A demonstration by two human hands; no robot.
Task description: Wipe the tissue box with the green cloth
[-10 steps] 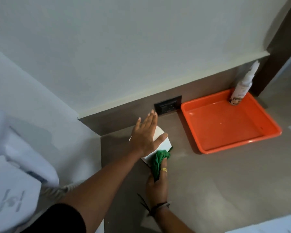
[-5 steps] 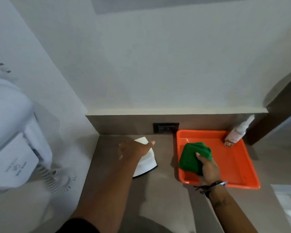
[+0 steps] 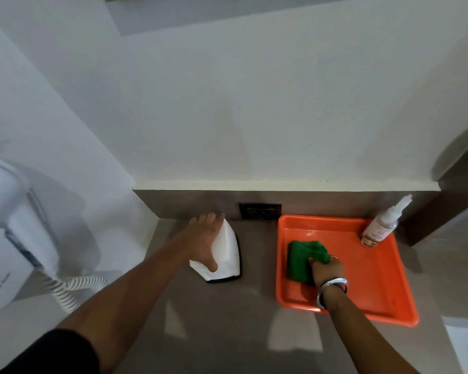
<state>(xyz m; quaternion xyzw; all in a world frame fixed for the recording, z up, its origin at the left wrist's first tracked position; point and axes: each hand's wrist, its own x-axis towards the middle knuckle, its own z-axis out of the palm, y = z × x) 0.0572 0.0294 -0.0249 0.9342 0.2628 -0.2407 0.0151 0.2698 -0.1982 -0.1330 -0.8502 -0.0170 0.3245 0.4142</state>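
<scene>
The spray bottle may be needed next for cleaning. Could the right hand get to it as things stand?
Probably yes. The right hand is already over the orange tray, and nothing lies between it and the spray bottle in the far corner. But it grips the green cloth, which it would need to drop first.

On the brown countertop (image 3: 227, 333), the widest free room lies toward 6 o'clock, a bare stretch across the near side crossed only by the two forearms. At 12 o'clock the backsplash with the wall socket (image 3: 260, 211) closes the far edge. The tissue box (image 3: 225, 256) stands at about 11 o'clock under the flat left hand (image 3: 206, 238); a bare lane runs between it and the orange tray (image 3: 400, 292). The tray fills the 2 o'clock side, with the green cloth (image 3: 301, 259) and right hand (image 3: 327, 269) in its left half and a spray bottle (image 3: 381, 228) leaning in its far right corner. At 9 o'clock a wall-mounted hair dryer (image 3: 8, 238) and coiled cord (image 3: 73, 288) hang by the counter's left edge.
</scene>
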